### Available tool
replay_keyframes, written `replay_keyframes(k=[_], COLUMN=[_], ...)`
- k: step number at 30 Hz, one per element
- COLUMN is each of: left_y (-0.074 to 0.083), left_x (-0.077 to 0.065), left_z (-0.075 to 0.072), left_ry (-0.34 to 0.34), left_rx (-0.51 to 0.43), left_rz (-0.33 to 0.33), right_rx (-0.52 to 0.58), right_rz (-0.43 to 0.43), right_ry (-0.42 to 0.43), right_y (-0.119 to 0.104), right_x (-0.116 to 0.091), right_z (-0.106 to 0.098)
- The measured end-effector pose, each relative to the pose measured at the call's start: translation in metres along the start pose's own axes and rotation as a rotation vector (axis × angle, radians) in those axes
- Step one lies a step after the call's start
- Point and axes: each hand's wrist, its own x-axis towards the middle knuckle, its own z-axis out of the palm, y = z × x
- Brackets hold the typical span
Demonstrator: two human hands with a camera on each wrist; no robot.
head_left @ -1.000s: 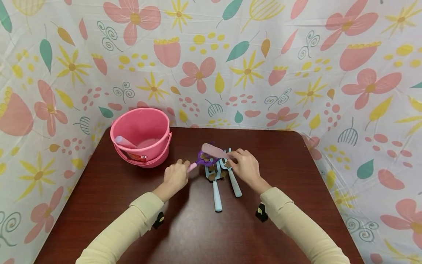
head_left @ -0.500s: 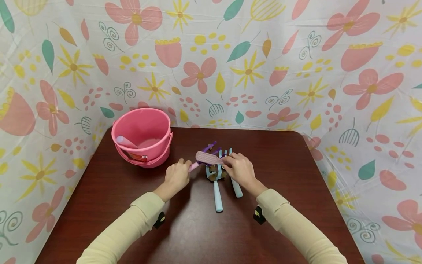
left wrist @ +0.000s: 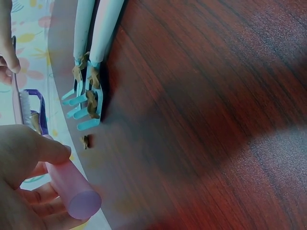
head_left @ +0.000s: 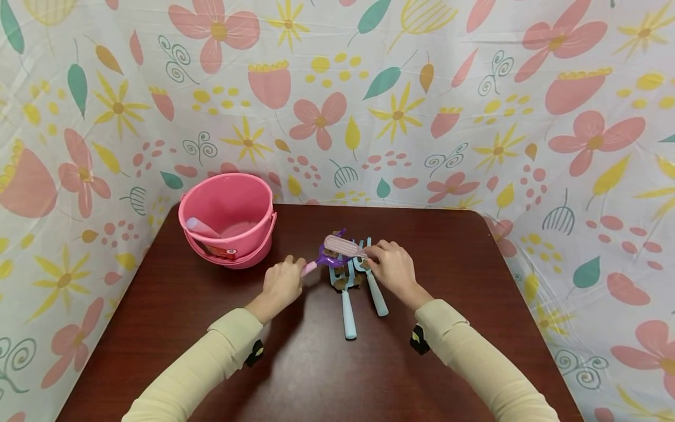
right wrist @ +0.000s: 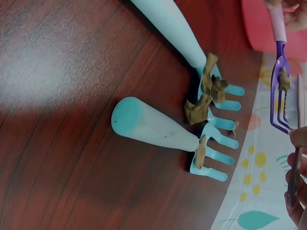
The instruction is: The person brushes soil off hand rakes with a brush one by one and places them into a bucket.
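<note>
My left hand [head_left: 279,284] grips the pink handle of a purple garden hand rake [head_left: 328,260], held up off the table, with brown dirt-like clumps [right wrist: 284,79] on its head. A pink brush [head_left: 341,245] with white bristles [left wrist: 25,108] is pinched in my right hand [head_left: 392,266]; it lies across the rake's head, bristles toward it. Below them, two light blue hand rakes [head_left: 348,316] [right wrist: 153,125] lie side by side on the table, more brown clumps [right wrist: 197,109] caught on their tines. The brush partly covers the purple tines in the head view.
A pink bucket [head_left: 253,249] stands at the back left of the dark wooden table [head_left: 211,351], a pale pink handle [head_left: 202,227] sticking up inside it. Behind the table hangs a floral curtain [head_left: 369,146]. One small brown crumb [left wrist: 85,142] lies near the blue tines.
The brush in my right hand has swept left and down over the purple rake, then back right. The purple rake has turned and tilted in my left hand. The blue rakes and bucket stay put.
</note>
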Motion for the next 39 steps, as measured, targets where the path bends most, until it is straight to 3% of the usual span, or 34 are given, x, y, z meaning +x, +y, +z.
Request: replay_keyframes(k=[12, 18, 22, 31, 39], left_y=[-0.002, -0.001, 0.001, 0.002, 0.004], left_x=[-0.003, -0.003, -0.002, -0.003, -0.002], left_z=[0.001, -0.001, -0.003, -0.001, -0.001], left_ry=[0.034, 0.012, 0.015, 0.014, 0.020], left_rx=[0.005, -0.013, -0.028, -0.003, -0.002], left_rz=[0.013, 0.004, 0.006, 0.025, 0.025], right_rx=[0.068, 0.070, 0.066, 0.004, -0.016], right_rz=[0.007, -0.083, -0.123, -0.069, -0.053], right_ry=[0.052, 0.004, 0.018, -0.011, 0.022], right_y=[0.001, -0.011, -0.015, -0.009, -0.006], right_x=[-0.001, -0.004, -0.004, -0.005, -0.002], right_z=[-0.002, 0.003, 0.005, 0.005, 0.004])
